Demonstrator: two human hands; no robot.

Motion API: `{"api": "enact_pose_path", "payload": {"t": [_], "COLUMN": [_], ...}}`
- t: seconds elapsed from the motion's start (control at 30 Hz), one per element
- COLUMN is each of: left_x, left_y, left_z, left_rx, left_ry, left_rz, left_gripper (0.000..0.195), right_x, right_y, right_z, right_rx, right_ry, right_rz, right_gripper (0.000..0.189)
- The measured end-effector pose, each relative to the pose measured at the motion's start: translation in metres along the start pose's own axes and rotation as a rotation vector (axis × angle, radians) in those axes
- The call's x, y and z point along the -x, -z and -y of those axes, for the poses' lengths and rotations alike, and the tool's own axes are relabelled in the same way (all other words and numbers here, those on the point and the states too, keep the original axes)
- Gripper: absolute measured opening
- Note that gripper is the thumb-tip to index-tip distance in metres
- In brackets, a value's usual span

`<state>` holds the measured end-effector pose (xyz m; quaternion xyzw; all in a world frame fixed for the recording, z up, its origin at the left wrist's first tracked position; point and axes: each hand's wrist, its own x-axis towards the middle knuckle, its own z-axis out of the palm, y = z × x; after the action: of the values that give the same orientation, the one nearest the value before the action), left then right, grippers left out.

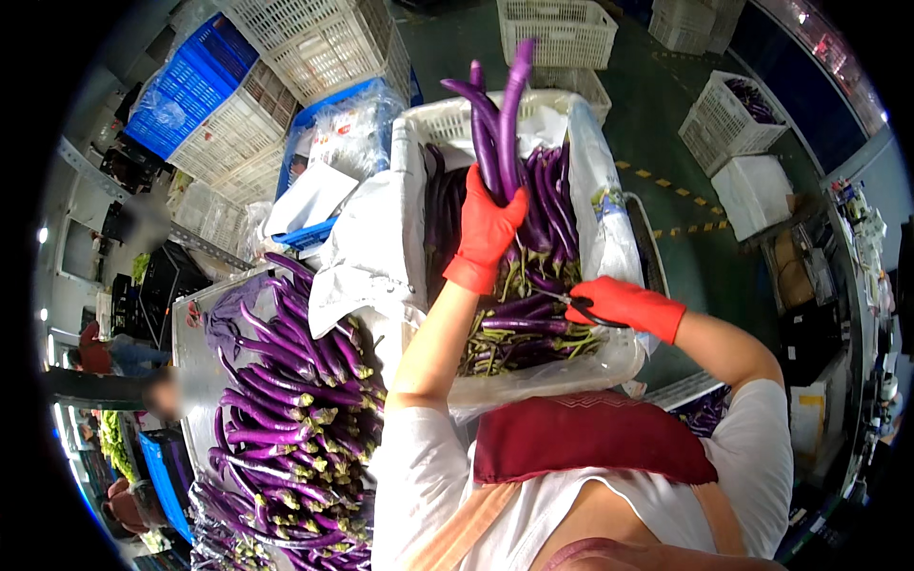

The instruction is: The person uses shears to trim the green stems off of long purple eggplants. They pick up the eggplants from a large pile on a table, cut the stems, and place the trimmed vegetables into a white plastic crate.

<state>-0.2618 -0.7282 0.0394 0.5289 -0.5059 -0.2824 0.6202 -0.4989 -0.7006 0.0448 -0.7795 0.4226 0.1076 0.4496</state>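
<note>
My left hand [488,223], in a red rubber glove, grips a few long purple eggplants [508,128] whose tips point up and away from me. Below it lies a white plastic crate [418,125] lined with white plastic, holding long eggplants [553,193] and, at the near end, many cut green stems [493,357]. My right hand [621,308], gloved alike, holds black-handled scissors [584,308] over the crate, blades pointing left towards the stems. Whether the blades touch a stem I cannot tell. A large pile of eggplants [285,421] rests on the table to the left.
A blue crate [307,235] with plastic packaging stands left of the lined crate, and stacked white crates [314,50] rise behind it. Another white crate [728,135] with eggplants stands on the floor at right. A purple cloth [232,314] lies on the metal table [187,342]. People are visible at far left.
</note>
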Motion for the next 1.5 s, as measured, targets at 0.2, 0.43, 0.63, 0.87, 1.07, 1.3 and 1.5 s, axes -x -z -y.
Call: {"api": "enact_pose_path", "payload": {"t": [0.2,0.43,0.63,0.87,1.07,1.3,1.5], "left_x": [-0.001,0.042,0.132,0.309,0.475,0.549,0.287], "left_y": [0.011,0.061,0.184,0.319,0.397,0.471,0.361], "left_z": [-0.049,-0.095,-0.186,-0.265,-0.228,-0.16,-0.222], "left_rx": [-0.707,-0.355,0.132,-0.399,-0.943,-1.386,-1.236], "left_ry": [-0.47,-0.249,0.103,0.134,0.628,1.569,0.033], "left_rz": [-0.003,-0.141,-0.444,-1.093,-1.336,-1.028,-1.045], "left_gripper": [0.071,0.074,0.063,0.037,0.078,0.061,0.038], "right_x": [0.005,-0.016,-0.026,-0.041,-0.048,-0.029,-0.016], "right_y": [-0.006,-0.019,-0.034,-0.044,-0.049,-0.026,-0.031], "right_z": [0.008,0.019,-0.012,-0.004,0.001,-0.001,-0.022], "right_rx": [-0.361,-0.77,-0.911,-0.9,-0.873,-0.94,-1.021], "right_ry": [-0.004,0.05,0.171,0.02,-0.014,0.059,0.335], "right_rz": [0.069,0.116,0.037,-0.004,0.021,-0.168,-0.428], "right_gripper": [0.035,0.038,0.043,0.036,0.037,0.038,0.028]}}
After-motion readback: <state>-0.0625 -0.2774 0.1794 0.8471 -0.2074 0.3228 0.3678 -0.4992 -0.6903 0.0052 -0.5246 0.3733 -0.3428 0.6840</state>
